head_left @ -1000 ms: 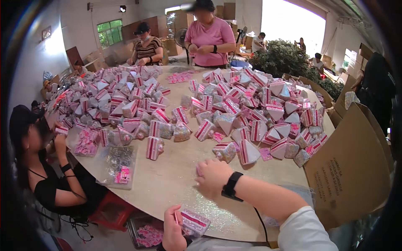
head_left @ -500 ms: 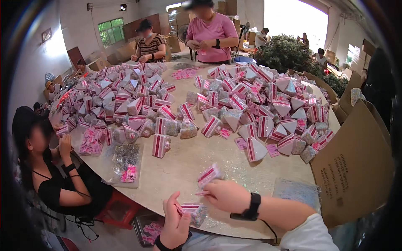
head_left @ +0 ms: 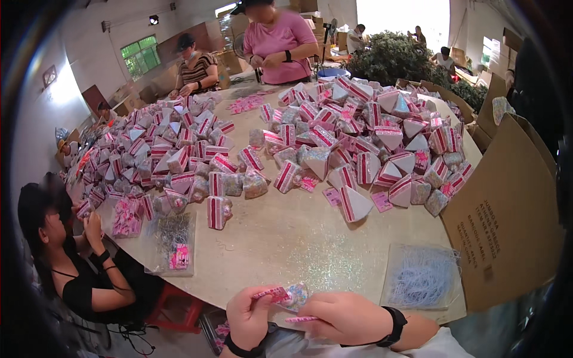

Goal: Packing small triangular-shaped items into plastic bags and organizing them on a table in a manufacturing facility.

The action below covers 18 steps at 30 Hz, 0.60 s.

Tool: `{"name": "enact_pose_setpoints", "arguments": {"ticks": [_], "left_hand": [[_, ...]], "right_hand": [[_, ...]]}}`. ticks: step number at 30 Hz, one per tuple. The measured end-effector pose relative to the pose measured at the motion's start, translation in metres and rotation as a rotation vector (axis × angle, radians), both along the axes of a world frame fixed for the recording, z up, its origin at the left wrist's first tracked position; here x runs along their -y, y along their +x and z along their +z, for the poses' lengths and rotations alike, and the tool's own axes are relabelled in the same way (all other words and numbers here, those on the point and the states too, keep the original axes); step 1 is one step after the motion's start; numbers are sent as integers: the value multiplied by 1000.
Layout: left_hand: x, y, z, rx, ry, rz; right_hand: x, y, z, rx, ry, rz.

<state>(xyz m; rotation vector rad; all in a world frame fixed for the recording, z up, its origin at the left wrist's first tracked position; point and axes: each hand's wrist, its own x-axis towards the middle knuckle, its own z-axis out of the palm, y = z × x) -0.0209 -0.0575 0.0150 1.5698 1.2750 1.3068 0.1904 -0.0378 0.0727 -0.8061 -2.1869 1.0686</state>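
Note:
At the near table edge, my left hand (head_left: pixel 249 316) is closed on a pink printed tag (head_left: pixel 271 295). A glittery cake-slice ornament (head_left: pixel 296 296) sits just beyond the tag, between my hands; its lower part is hidden. My right hand (head_left: pixel 343 316) pinches another pink tag (head_left: pixel 302 319) between thumb and fingers, close to the ornament. Whether a string links tag and ornament cannot be made out.
Large piles of cake-slice ornaments (head_left: pixel 376 143) cover the far table (head_left: pixel 256 256). A tray of thin pale strings (head_left: pixel 421 277) lies right, beside a cardboard box (head_left: pixel 507 221). Another string tray (head_left: pixel 170 238) lies left. A person in black (head_left: pixel 107 286) sits left; others work at the far side.
The blurred ornament beyond my right hand no longer shows there. My right hand has moved down and right. The ornament by my left hand has turned, and its glittery side shows. The view has shifted.

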Motion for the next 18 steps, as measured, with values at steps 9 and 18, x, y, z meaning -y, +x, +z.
{"name": "enact_pose_setpoints", "arguments": {"ticks": [9,18], "left_hand": [[9,49,-12,663,-17,-344],[13,26,-10,79,-132,-462]], "right_hand": [[-3,2,-32,-166,84,-328],[-26,33,27,429,36,94]]}}
